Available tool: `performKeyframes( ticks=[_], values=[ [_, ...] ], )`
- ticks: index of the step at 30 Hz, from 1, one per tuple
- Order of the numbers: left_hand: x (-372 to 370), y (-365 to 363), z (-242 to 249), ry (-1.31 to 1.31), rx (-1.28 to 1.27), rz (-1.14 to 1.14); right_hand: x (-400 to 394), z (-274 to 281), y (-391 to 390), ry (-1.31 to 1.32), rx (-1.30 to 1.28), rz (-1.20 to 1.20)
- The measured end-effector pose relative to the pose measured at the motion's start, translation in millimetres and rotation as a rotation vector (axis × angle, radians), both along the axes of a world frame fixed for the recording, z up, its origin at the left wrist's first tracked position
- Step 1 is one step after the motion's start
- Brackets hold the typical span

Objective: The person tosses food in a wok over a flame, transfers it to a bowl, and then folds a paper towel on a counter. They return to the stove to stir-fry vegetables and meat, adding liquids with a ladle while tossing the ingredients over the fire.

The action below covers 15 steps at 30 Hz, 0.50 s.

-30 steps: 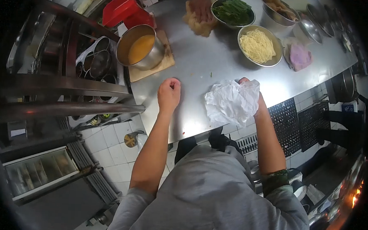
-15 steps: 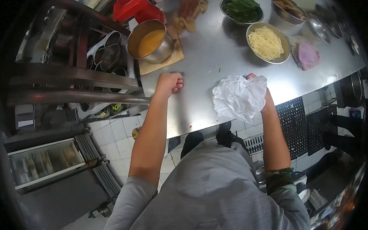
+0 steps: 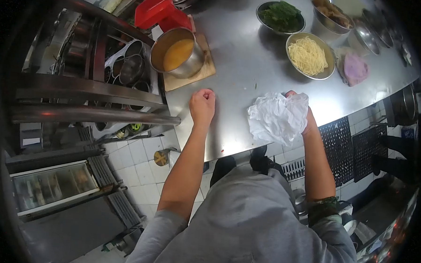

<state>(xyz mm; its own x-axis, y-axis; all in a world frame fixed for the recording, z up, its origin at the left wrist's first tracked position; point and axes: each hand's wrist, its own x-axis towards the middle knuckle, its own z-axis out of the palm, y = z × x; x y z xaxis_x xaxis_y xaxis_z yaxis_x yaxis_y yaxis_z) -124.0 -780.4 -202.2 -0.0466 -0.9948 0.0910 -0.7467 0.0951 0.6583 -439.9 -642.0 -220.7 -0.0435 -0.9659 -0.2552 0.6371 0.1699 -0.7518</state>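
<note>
My left hand (image 3: pixel 202 106) is closed in a fist above the steel table, near its left front corner. Nothing sticks out from between the fingers. In my right hand (image 3: pixel 310 122) is a crumpled white plastic bag (image 3: pixel 278 116), held by its right side. Much of that hand is hidden behind the bag, which hangs over the table's front edge. Beyond my left fist, a metal pot (image 3: pixel 194 65) with orange-yellow liquid stands on a wooden board (image 3: pixel 175 82). Past the bag sits a steel bowl of pale noodles (image 3: pixel 308 57).
Behind the noodles is a bowl of green vegetables (image 3: pixel 282 17). Further right are a bowl of brown food (image 3: pixel 332 14) and a bag with something pink-purple (image 3: pixel 355 68). A red plastic container (image 3: pixel 159 9) stands behind the pot. Metal rails (image 3: pixel 94 114) run along the left.
My left fist has moved a little to the right, relative to the table. Another person's hand and a tan cloth at the far side have left the view. The bag stays in my right hand.
</note>
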Motion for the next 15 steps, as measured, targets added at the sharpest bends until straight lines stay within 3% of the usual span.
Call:
performKeyframes(
  ticks=[10,13,15],
  values=[
    [-4.8,2.4,6.1,-0.268,-0.016,-0.06,1.8,-0.2,2.0,-0.157,0.079,-0.045],
    [6.6,-1.2,2.4,0.046,-0.25,-0.238,0.5,2.1,2.6,-0.178,0.102,-0.049],
    [3.1,6.9,31.2,0.298,-0.017,-0.196,4.3,2.6,3.3,-0.216,0.115,-0.084]
  ],
)
